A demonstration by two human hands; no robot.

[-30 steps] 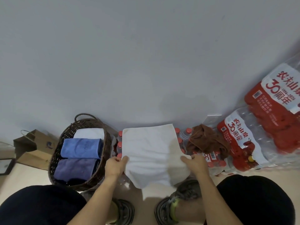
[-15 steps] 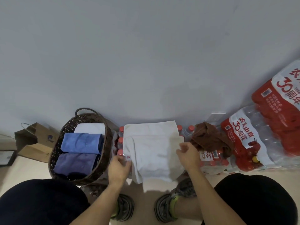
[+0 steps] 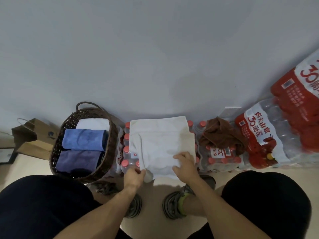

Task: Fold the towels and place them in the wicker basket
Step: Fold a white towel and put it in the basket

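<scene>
A white towel lies partly folded on a pack of red-capped water bottles in front of me. My left hand pinches its near left corner. My right hand rests on the near right part with fingers spread and bent. To the left stands the dark wicker basket, holding a folded white towel, a blue one and a purple one. A crumpled brown towel sits on the bottle pack to the right.
Large shrink-wrapped bottle packs with red labels are stacked at the right against the grey wall. A brown paper bag lies left of the basket. My knees and sandalled feet fill the bottom of the view.
The towel's near edge was folded up over the far part. My left hand shifted to the near left corner, and my right hand came down onto the near right part.
</scene>
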